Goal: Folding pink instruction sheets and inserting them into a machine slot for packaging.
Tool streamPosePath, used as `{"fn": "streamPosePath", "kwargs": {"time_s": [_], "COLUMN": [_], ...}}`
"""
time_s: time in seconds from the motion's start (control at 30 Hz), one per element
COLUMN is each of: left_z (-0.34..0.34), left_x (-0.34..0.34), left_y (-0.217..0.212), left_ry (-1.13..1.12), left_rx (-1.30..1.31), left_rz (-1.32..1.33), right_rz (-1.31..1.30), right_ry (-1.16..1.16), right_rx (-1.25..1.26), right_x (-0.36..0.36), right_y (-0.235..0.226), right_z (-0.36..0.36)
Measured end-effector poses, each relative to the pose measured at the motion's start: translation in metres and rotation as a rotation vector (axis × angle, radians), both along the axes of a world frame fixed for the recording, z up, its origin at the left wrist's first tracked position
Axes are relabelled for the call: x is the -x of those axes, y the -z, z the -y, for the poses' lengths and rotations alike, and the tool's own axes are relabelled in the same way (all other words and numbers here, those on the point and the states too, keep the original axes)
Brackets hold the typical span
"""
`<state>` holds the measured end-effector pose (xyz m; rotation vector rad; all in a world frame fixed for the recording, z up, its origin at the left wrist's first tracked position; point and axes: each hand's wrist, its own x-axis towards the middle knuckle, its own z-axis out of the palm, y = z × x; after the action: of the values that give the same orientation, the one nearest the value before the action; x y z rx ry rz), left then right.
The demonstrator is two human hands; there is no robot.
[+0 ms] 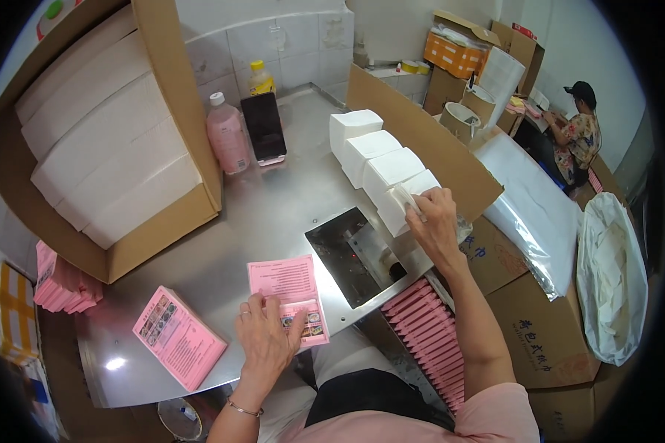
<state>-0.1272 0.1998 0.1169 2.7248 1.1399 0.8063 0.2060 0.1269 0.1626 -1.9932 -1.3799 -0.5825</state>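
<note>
My left hand [270, 336] rests palm down on a pink printed paper sleeve [282, 277] at the near edge of the metal table, fingers and thumb apart. To its left lies a stack of pink printed sleeves [179, 336]. At the near end of a row of white folded paper napkin stacks [391, 168], my right hand [434, 221] is closed on some napkins [404, 198], thumb and fingers pinching them. How many napkins are between the fingers is hidden.
A rectangular opening [355, 255] cuts the metal tabletop [273, 214]. An open carton of white napkin stacks [103, 140] stands at left, near a pink bottle [227, 133] and a phone [264, 127]. Cardboard [421, 133] flanks the row; pink packets [425, 336] fill a box below. Another person [578, 136] sits far right.
</note>
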Motion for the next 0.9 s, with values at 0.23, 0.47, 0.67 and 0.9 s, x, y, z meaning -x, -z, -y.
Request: {"fn": "streamPosePath", "kwargs": {"time_s": [0.23,0.47,0.67,0.9], "left_z": [0.001,0.000,0.004,0.004], "left_x": [-0.002,-0.001,-0.002,-0.010], "left_y": [0.001,0.001,-0.003,0.002], "left_ry": [0.000,0.002,-0.066,0.038], "left_rx": [-0.002,-0.010,-0.071,0.009], "left_rz": [0.012,0.046,0.047,0.086], "right_rz": [-0.015,0.014,-0.021,0.080], "right_ry": [0.009,-0.010,0.013,0.056], "right_rx": [-0.008,-0.007,0.047,-0.038], "right_x": [0.000,0.004,0.002,-0.005], "right_y": [0.003,-0.004,-0.006,0.006], "right_z": [-0.001,-0.004,-0.004,-0.001]}}
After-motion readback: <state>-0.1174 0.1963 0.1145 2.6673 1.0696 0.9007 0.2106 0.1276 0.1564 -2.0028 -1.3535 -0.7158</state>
